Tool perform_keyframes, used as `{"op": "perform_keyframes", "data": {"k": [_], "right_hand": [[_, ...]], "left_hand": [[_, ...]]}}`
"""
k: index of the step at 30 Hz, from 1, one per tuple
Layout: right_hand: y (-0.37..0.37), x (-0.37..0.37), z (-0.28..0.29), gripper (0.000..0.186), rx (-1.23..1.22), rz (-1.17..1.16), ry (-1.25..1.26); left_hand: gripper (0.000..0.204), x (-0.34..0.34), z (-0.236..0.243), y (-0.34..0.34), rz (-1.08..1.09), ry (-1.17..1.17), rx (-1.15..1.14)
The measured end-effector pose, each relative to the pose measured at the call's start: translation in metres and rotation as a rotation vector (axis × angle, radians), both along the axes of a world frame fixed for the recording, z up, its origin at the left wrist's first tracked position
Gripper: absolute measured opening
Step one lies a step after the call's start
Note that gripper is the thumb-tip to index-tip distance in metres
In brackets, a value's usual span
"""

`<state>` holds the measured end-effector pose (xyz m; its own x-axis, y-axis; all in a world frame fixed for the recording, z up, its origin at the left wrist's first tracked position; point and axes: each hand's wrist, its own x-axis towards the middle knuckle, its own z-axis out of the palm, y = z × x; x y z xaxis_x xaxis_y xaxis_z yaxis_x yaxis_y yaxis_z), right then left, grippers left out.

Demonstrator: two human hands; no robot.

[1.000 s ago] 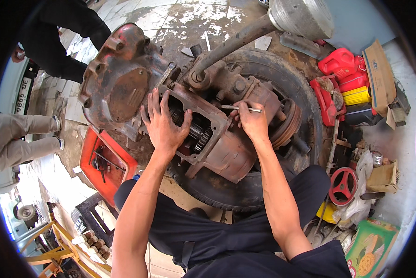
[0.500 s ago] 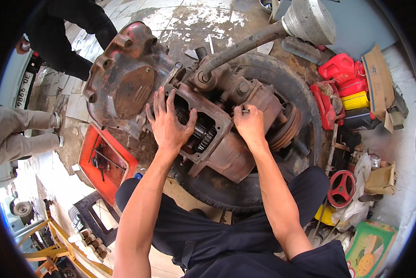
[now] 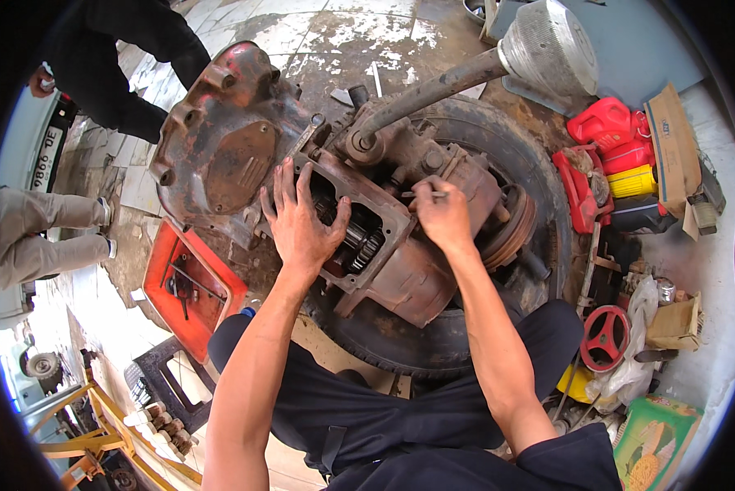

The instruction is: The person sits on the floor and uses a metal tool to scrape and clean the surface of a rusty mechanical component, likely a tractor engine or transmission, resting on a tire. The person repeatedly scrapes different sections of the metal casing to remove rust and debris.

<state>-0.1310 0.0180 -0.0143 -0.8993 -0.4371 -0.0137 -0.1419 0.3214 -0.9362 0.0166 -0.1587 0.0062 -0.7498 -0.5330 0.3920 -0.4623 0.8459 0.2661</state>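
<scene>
A rusty brown gearbox [image 3: 412,282] lies on a tyre in front of me, its rectangular opening showing dark gears [image 3: 363,245]. Over the left part of that opening, my left hand [image 3: 306,225] is spread open, fingertips on the far rim and thumb across the gap. Just right of the opening, my right hand [image 3: 444,217] is closed in a pinch beside the casing. A small thin metal piece [image 3: 439,195] pokes from its fingers; its full shape is hidden. A spanner-like bar [image 3: 308,131] lies at the opening's far left corner.
Beneath the gearbox is a large tyre [image 3: 531,155]. A long lever [image 3: 433,86] with a ridged metal cone [image 3: 550,49] rises at the far right. A red tray [image 3: 159,266] with tools sits left. Two people stand at left. Red canisters [image 3: 605,123] and a cardboard box [image 3: 674,151] line the right.
My right hand has turned slightly, its fingers shifting around the thin piece. My left hand keeps its place on the opening. The whole view has shifted a little.
</scene>
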Motion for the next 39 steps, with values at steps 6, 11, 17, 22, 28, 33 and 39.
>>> {"op": "perform_keyframes", "data": {"k": [6, 11, 17, 22, 28, 33, 39], "right_hand": [[0.010, -0.008, 0.015, 0.026, -0.027, 0.039, -0.158], [0.003, -0.003, 0.022, 0.027, 0.258, 0.085, 0.143], [-0.003, 0.000, 0.018, 0.031, -0.048, 0.135, -0.036], [0.017, -0.005, 0.006, 0.027, 0.033, 0.047, -0.131], [0.006, -0.007, 0.022, 0.026, -0.092, 0.052, -0.177], [0.016, 0.008, 0.012, 0.028, 0.034, 0.082, -0.040], [0.015, -0.006, 0.010, 0.026, 0.175, 0.066, 0.057]], "left_hand": [[0.080, -0.001, -0.001, 0.000, 0.000, 0.001, 0.002], [0.079, 0.001, 0.001, -0.001, 0.005, -0.005, -0.004], [0.079, 0.002, -0.001, -0.001, 0.000, 0.002, -0.009], [0.079, -0.001, 0.002, 0.001, 0.002, 0.003, 0.004], [0.079, -0.003, 0.001, -0.001, 0.005, 0.018, -0.010], [0.079, -0.001, 0.001, -0.001, 0.002, 0.007, -0.001], [0.080, 0.003, 0.001, -0.001, 0.004, -0.012, 0.013]]}}
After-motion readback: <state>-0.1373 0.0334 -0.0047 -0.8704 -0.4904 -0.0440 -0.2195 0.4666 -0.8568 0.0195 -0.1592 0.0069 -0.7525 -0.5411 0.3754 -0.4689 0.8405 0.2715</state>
